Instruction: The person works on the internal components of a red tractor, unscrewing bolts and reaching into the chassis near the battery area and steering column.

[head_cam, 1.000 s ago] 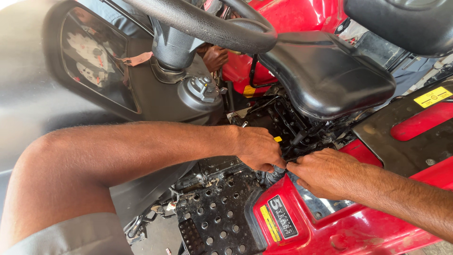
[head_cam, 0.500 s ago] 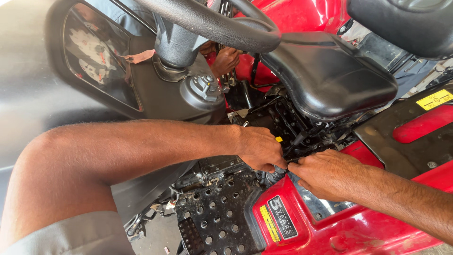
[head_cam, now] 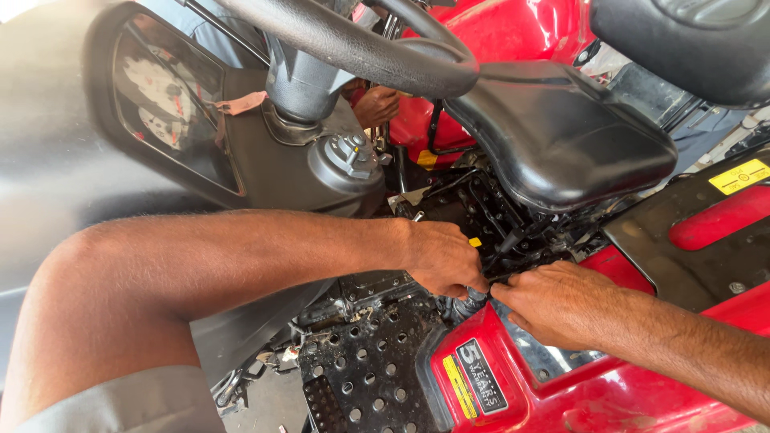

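At the frame's centre, below the black padded seat (head_cam: 561, 136), the left hand (head_cam: 443, 258) is clenched around a small yellow-tipped tool (head_cam: 475, 241), while the right hand (head_cam: 561, 303) pinches a thin black cable (head_cam: 501, 244) in the dark linkage. The cable looks stiff yet bendable, probably greasy, best gripped near its end.

The hands, left hand (head_cam: 441, 258) and right hand (head_cam: 557, 303), meet in a narrow gap low in the machine. The black seat (head_cam: 561, 136) overhangs this gap from above and to the right, and the steering wheel (head_cam: 361, 44) with its grey column (head_cam: 301, 80) crowds it from the upper left. Black linkage and hoses (head_cam: 497, 216) fill the pocket just behind the fingers. The red fender (head_cam: 561, 393) walls in the near side. The perforated footplate (head_cam: 361, 369) below the left hand lies open, giving room from the lower left.
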